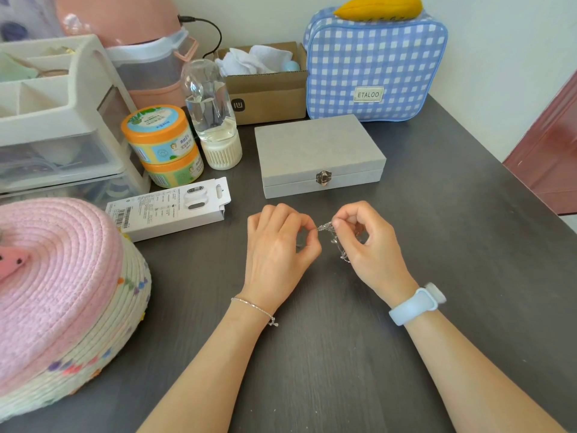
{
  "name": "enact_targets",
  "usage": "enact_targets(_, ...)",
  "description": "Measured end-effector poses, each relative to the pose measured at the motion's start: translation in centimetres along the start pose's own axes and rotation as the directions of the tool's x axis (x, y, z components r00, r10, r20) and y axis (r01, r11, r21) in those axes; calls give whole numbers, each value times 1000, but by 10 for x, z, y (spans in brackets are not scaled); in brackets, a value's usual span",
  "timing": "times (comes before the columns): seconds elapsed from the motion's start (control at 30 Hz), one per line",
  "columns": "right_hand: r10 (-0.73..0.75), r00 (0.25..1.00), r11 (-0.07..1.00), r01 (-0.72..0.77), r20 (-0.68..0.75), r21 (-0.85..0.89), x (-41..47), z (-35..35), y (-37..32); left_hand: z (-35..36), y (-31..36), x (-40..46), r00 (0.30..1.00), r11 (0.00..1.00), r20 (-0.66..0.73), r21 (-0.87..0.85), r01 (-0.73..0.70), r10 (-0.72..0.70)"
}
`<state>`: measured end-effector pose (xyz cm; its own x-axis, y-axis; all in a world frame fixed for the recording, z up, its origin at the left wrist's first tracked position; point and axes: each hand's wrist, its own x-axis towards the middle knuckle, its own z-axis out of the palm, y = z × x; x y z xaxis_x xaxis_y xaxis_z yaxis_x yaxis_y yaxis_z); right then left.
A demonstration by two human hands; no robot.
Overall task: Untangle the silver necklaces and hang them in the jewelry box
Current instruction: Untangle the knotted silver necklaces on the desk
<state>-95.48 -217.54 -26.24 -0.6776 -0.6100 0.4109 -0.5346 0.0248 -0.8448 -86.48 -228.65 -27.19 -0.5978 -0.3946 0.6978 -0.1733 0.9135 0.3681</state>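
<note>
Dark grey wood-grain tabletop [437, 276] against a pale wall. Blue-and-white gingham zip bag [374, 67] labelled "ETALOO". Closed grey velvet jewelry box [315, 148] with its metal clasp, just beyond both hands. Left hand [278, 248] and right hand [368, 245] each pinching the tangled silver necklaces [331, 234], held between them above the table.

"ETALOO" on a small white label sewn to the blue checked bag [376, 67]; a logo like "MI" on the cardboard box [268, 89]. Print on the white package [170, 207] and orange-lidded jars [162, 142] too small to read.
</note>
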Motion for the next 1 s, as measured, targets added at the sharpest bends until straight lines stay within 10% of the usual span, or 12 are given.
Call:
enact_targets(0.33,20,1000,1000,-20,-10,-3,0,0,3,4,-4,-3,966,957,102,-145,252,-239)
enact_targets(1.0,46,995,996,-53,90,78,-1,2,-2,-9,3,2,869,733,453,-520,438,-197)
